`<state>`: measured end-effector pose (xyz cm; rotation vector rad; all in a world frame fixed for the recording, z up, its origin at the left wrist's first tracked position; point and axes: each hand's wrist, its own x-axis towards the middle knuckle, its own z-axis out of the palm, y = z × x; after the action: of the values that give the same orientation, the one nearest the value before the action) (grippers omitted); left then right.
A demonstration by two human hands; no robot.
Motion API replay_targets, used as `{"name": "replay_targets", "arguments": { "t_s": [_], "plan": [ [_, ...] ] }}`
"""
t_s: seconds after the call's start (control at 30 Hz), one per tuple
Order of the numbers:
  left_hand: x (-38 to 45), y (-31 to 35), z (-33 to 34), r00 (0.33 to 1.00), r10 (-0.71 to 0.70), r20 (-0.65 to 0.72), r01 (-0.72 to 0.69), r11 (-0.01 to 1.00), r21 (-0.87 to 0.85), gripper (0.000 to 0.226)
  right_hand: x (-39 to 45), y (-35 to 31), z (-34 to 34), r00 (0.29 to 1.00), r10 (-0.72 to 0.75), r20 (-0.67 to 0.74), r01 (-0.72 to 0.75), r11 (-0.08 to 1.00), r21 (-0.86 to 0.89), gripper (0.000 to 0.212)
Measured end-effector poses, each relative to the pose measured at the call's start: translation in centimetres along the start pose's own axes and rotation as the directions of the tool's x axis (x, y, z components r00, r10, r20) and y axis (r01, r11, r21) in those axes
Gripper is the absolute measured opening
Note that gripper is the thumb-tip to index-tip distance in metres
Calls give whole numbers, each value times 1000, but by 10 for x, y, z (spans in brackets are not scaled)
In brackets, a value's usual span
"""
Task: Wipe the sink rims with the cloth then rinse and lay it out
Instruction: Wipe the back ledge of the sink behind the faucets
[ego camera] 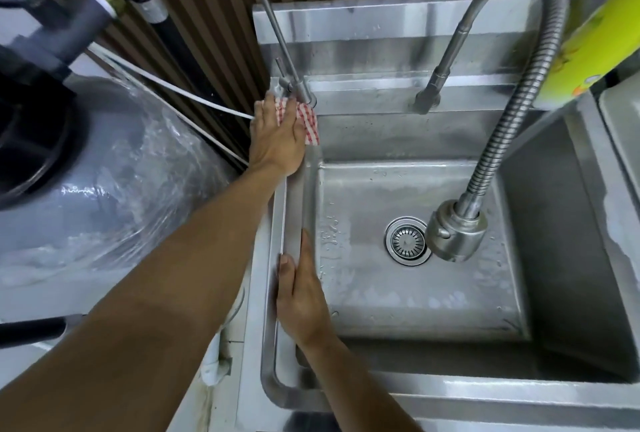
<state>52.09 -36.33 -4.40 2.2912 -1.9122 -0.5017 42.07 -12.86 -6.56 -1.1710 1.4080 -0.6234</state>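
Left hand (277, 135) flat, pressing cloth (307, 122) on sink (381, 122) rim corner, right hand (299, 296) flat on left rim, basin holds drain (408, 241).

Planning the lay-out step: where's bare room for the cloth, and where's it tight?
Free: the front rim, and the basin floor in front of the drain. Crowded: the back-left corner, where the left hand presses the checked cloth beside the thin faucet. The right hand rests on the left rim; the hose sprayer overhangs the drain.
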Motion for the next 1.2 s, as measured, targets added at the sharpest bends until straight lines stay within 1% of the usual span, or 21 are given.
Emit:
{"name": "replay_targets", "arguments": {
  "t_s": [0.1, 0.23, 0.3, 0.37, 0.43, 0.47, 0.6, 0.67, 0.73, 0.77, 0.83, 0.9, 0.97, 1.0, 1.1, 1.2],
  "plan": [
    [-9, 2, 3, 1000, -18, -16, 18, 1000, 13, 60, 2, 3, 0, 1000, -20, -11, 20, 1000, 3, 61],
    [-62, -4, 18, 996, -19, -92, 22, 999, 33, 79, 2, 4, 3, 999, -10, -35, 10, 1000, -17, 60],
    [-54, -4, 16, 993, -29, -117, 29, 1000, -4, 77, 1, 2, 2, 1000, -4, -26, 4, 1000, -10, 60],
    [-26, 2, 11, 978, -154, -143, 136, 982, -131, 73, 0, 2, 2, 1000, -1, -9, 1, 1000, -8, 61],
    [6, 10, 4, 943, -305, -134, 254, 918, -304, 71, 1, 2, 2, 1000, -16, -10, 16, 1000, 6, 60],
    [18, 14, 1, 927, -355, -120, 295, 889, -350, 69, 1, 3, 3, 1000, -23, -15, 23, 1000, 11, 58],
    [51, 23, -15, 883, -453, -122, 388, 852, -352, 56, 1, 4, 2, 999, -26, -19, 26, 999, 25, 59],
    [62, 27, -22, 874, -473, -109, 412, 842, -348, 51, 1, 5, 3, 1000, -28, -13, 28, 999, 19, 62],
    [57, 28, -20, 894, -424, -145, 371, 881, -293, 52, 1, 6, 4, 999, -34, -11, 34, 999, 16, 60],
    [44, 29, -13, 918, -354, -180, 315, 925, -213, 53, 1, 6, 4, 999, -34, -13, 34, 999, 17, 59],
    [-3, 29, 10, 959, -151, -240, 156, 988, 0, 57, 1, 3, 3, 999, -35, -17, 35, 999, 19, 55],
    [-42, 26, 27, 976, -19, -215, 49, 990, 134, 61, 1, 1, 0, 1000, -25, -2, 25, 999, 22, 52],
    [-39, 21, 28, 982, 16, -186, 21, 981, 192, 66, 1, -1, -1, 1000, -23, 8, 23, 1000, 13, 53],
    [-25, 21, 24, 985, 8, -170, 27, 978, 205, 69, 1, -2, -2, 1000, -26, 12, 26, 1000, 7, 54],
    [21, 21, 4, 997, -29, -78, 41, 986, 160, 83, 0, -2, -2, 999, -31, 8, 31, 1000, 0, 57],
    [21, 20, 6, 999, -6, -54, 15, 983, 181, 99, -1, -3, -2, 999, -39, -1, 39, 999, 7, 56]
  ]
}}
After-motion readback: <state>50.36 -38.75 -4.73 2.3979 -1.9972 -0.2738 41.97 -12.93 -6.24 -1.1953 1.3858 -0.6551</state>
